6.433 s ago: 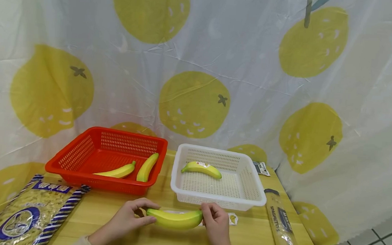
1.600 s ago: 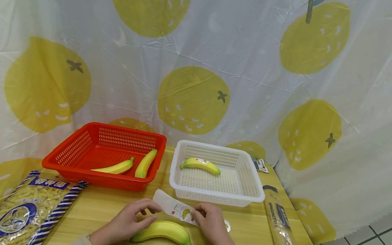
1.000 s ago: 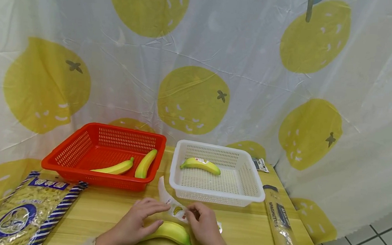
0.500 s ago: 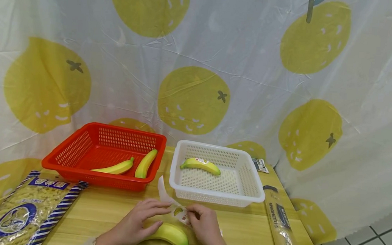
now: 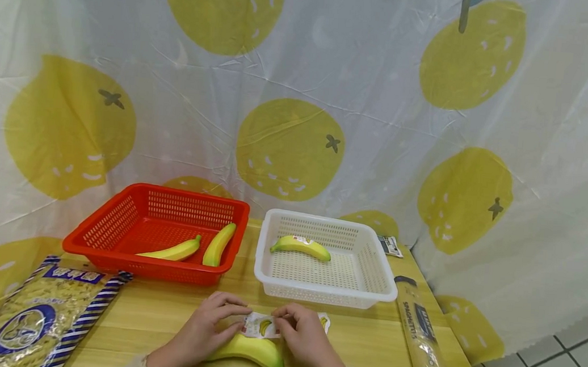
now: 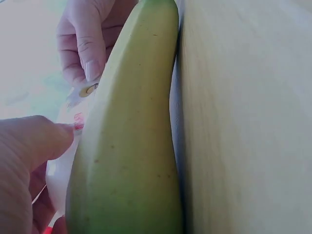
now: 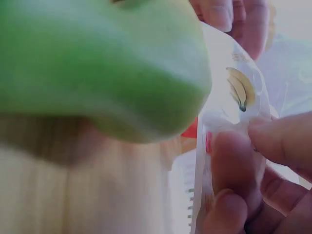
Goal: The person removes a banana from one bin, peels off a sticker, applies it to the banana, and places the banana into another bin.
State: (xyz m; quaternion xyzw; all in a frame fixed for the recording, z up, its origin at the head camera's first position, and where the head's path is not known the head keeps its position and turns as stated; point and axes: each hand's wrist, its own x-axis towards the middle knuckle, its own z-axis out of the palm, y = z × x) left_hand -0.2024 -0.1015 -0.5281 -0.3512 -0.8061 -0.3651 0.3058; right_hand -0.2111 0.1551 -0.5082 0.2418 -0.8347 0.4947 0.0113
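Between both hands, behind a banana, is a white backing strip of stickers (image 5: 263, 325) printed with banana pictures. My right hand (image 5: 305, 339) pinches it at its right part; the right wrist view shows the thumb and a finger (image 7: 236, 163) on either side of it. My left hand (image 5: 207, 325) holds the left end, its thumb (image 6: 53, 139) at the red print. The yellow banana (image 5: 249, 349) lies on the table just in front of the strip, its green stem pointing right. Another part of the strip (image 5: 323, 322) shows past my right hand.
A red basket (image 5: 152, 264) with two bananas stands back left. Right of it is a white basket (image 5: 324, 293) holding one banana (image 5: 301, 247) with a label. A pasta bag (image 5: 33, 319) lies at left, a spaghetti pack (image 5: 424, 337) at right, a small packet (image 5: 391, 246) behind.
Earlier both hands held the banana; it now lies on the table and they hold the strip. The strip's end that stood up behind my left hand is down, and the strip faces up between my fingers.
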